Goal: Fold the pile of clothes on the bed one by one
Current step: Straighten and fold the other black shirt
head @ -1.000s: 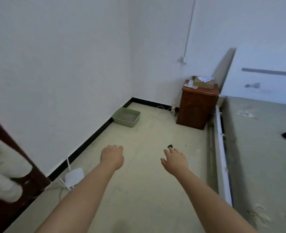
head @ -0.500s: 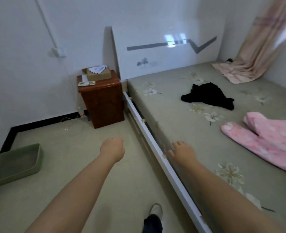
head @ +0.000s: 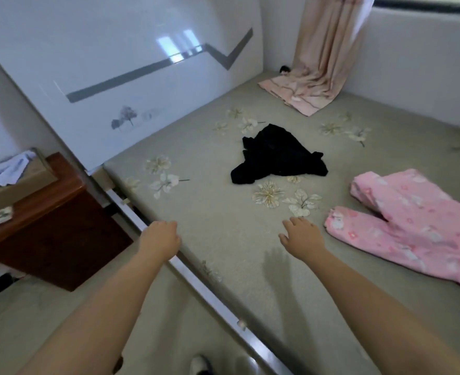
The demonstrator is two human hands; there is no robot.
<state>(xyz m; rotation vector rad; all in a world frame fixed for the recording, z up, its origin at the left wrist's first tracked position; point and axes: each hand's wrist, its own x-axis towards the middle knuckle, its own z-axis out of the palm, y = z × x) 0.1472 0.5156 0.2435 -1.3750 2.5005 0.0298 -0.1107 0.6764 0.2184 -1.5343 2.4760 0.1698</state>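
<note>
Bed (head: 223, 239), grey-green floral cover; crumpled black garment (head: 277, 155) mid-bed; pink patterned garment (head: 412, 226) spread at right; pink curtain hem (head: 302, 93) pooled in far corner.

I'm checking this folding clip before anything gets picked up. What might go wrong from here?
The pink garment runs out of view at the right, so a grab by the right hand may lift it unevenly. The black garment lies crumpled farther up the bed, a longer reach. The curtain pooled on the bed may be mistaken for laundry.
</note>
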